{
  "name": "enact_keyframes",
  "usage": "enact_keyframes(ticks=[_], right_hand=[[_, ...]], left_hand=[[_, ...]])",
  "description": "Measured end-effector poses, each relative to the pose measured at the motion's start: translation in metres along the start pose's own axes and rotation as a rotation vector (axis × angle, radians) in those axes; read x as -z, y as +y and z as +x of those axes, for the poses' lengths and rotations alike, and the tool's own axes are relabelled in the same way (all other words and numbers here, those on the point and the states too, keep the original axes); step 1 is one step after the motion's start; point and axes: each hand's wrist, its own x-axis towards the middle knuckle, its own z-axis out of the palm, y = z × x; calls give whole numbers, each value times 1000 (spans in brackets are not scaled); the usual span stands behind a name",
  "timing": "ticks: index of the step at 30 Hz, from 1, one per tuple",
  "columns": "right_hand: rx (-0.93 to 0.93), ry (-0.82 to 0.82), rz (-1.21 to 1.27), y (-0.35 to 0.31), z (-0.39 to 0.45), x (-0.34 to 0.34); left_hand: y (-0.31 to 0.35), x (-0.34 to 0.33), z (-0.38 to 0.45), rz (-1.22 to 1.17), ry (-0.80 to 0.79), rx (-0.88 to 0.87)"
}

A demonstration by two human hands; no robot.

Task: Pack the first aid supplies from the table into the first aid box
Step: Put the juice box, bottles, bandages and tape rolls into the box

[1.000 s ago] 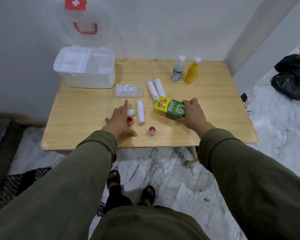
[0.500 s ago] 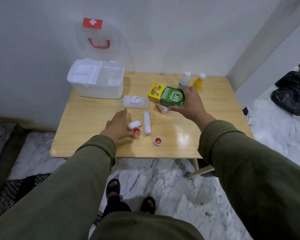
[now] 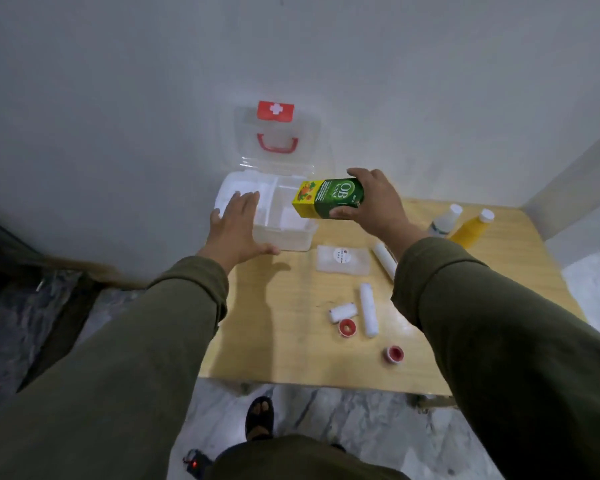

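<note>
green and yellow carton (image 3: 329, 198) is gripped in the right hand (image 3: 374, 202), fingers wrapped over its far side and thumb pressed on the near side, and it is held in the air above the right part of the first aid box (image 3: 284, 233). the carton is tilted, its yellow end pointed toward the box's open top. the left hand (image 3: 238, 225) is spread flat with fingers apart and nothing held in it; it is placed at the left front of the box, over its rim, though contact with the rim cannot be told. the box is set at the back left corner of the wooden table (image 3: 284, 327), with its clear lid (image 3: 278, 140) stood open against the wall, a red handle and a red cross label shown on it. white dividers are seen inside the box. on the table, a flat clear packet (image 3: 343, 259) is laid just beside the box's right front corner. a long white roll (image 3: 384, 259) is partly hidden behind the right sleeve. nearer the front, a short white roll (image 3: 342, 312) and another long white roll (image 3: 368, 314) are laid close together, with a red-centred tape roll (image 3: 347, 327) between them and a second tape roll (image 3: 393, 353) apart toward the front edge. a white bottle (image 3: 444, 220) and a yellow bottle (image 3: 471, 228) are stood side by side at the back right.
</note>
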Motion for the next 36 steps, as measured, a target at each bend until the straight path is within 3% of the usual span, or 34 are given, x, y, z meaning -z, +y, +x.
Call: enact_keyframes(ticks=[8, 15, 24, 36], right_hand=[[-31, -61, -343, -28, 47, -35], [-90, -145, -225, -38, 57, -61], [-129, -142, -79, -45, 66, -79], [-144, -146, -118, -51, 72, -88]], left_hand=[[-38, 9, 49, 21, -155, -120], [-48, -5, 63, 81, -254, -181], [-47, -11, 62, 179, -234, -192], [-46, -9, 63, 190, -258, -192]])
